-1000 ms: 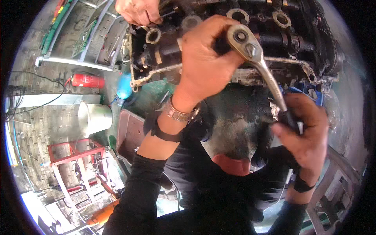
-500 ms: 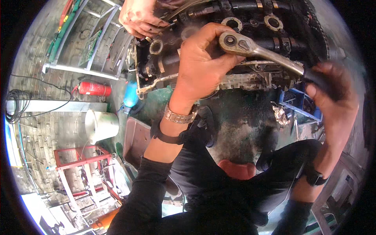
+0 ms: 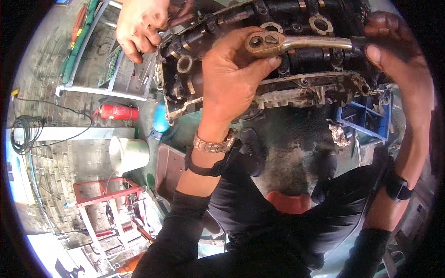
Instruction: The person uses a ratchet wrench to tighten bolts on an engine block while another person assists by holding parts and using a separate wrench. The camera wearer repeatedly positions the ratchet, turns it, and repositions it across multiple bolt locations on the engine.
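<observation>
A metal ratchet wrench (image 3: 320, 42) with a dark grip lies almost level across the view, above a greasy black engine cylinder head (image 3: 282, 92). My left hand (image 3: 228, 81) is wrapped round the ratchet's head, thumb along its near side. Whatever sits below that head is hidden by the fingers. At the right, my right hand (image 3: 402, 69) is closed on the dark grip; its far fingers are blurred. Another person's hand (image 3: 141, 28) hovers by the far left corner of the cylinder head, fingers bent downward.
A blue divided tray (image 3: 364, 121) and crumpled foil (image 3: 339, 134) lie on the right. To the left are a blue bottle-shaped object (image 3: 160, 118), a red fire extinguisher (image 3: 119, 112), a white bucket (image 3: 130, 154) and a red metal frame (image 3: 107, 190). A reddish stool (image 3: 289, 202) shows between my legs.
The ratchet handle has swung away from me, from slanting toward me to nearly level, with my right hand on it. The other person's hand has shifted left, off the cylinder head's edge.
</observation>
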